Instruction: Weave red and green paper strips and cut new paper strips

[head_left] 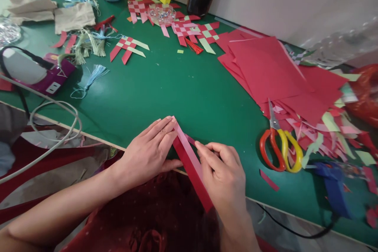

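A folded red paper strip [191,175] lies slantwise at the table's front edge, its paler pink side showing along the right. My left hand [153,141] rests over its upper end, fingers stretched flat and thumb apart. Against the strip's right side, my right hand [223,165] has thumb and forefinger pinched on a thin pinkish-purple piece [189,138], mostly hidden by the fingers. The heel of this hand covers part of the strip. Right of it are scissors [280,147] with one red and one yellow handle, and a small pink paper scrap [269,180].
Red paper sheets [271,67] are stacked at the right above many offcuts [321,138]. A blue glue gun [333,189] lies at the right edge. Woven paper pieces [189,31] and a bead dish [162,13] sit at the back; tassels [91,78] and a purple power strip [56,73] at left.
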`<state>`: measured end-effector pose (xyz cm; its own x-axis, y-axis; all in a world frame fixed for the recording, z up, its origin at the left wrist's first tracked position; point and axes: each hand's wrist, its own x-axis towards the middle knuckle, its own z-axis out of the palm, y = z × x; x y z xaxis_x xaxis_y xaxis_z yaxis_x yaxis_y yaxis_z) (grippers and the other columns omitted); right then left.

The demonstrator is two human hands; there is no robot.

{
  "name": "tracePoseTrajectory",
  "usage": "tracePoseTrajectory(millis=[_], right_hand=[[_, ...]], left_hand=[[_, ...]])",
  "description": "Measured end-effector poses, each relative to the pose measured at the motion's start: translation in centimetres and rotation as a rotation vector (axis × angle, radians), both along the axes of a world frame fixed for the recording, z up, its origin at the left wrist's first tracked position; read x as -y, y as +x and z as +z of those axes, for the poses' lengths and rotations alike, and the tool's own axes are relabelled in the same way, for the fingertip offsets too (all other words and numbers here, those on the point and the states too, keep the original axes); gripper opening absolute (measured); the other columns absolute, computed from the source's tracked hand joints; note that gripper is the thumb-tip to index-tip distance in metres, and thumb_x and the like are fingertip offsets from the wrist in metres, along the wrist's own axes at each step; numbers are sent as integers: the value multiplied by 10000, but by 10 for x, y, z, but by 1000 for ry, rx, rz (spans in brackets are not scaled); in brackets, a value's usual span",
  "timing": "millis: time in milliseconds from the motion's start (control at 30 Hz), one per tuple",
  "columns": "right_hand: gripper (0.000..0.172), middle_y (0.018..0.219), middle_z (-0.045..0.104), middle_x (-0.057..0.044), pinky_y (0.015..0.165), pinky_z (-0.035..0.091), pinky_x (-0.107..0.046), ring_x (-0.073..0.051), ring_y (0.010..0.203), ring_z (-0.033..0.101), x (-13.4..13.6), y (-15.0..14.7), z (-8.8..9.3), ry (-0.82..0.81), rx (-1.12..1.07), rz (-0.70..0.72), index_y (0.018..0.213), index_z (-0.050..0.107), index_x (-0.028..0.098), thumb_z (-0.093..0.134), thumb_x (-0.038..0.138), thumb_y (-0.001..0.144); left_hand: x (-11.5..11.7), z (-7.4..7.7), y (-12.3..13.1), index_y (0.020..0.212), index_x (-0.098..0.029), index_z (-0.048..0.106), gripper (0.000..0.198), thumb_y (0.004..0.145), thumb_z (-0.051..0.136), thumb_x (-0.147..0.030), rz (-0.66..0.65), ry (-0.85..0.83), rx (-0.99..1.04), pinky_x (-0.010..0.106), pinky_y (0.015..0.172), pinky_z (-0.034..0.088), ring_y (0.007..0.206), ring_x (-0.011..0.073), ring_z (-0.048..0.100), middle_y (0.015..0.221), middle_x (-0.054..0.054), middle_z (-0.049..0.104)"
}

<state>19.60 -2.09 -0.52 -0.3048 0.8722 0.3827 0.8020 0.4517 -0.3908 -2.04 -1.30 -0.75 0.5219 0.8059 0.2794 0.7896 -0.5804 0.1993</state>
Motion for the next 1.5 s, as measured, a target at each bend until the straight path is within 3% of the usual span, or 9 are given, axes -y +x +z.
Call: tracePoseTrajectory(millis=[1500], right_hand=[[278,879,659,-42,753,509,-329,-160,812,571,-9,-4,3,-9,-16,-25,1115,721,267,585,134,912]], left_hand=[[1,0,0,1208,-69,571,557,914,541,-541,-8,-5,9,486,1122,415,1381,335,429,1441,242,492]])
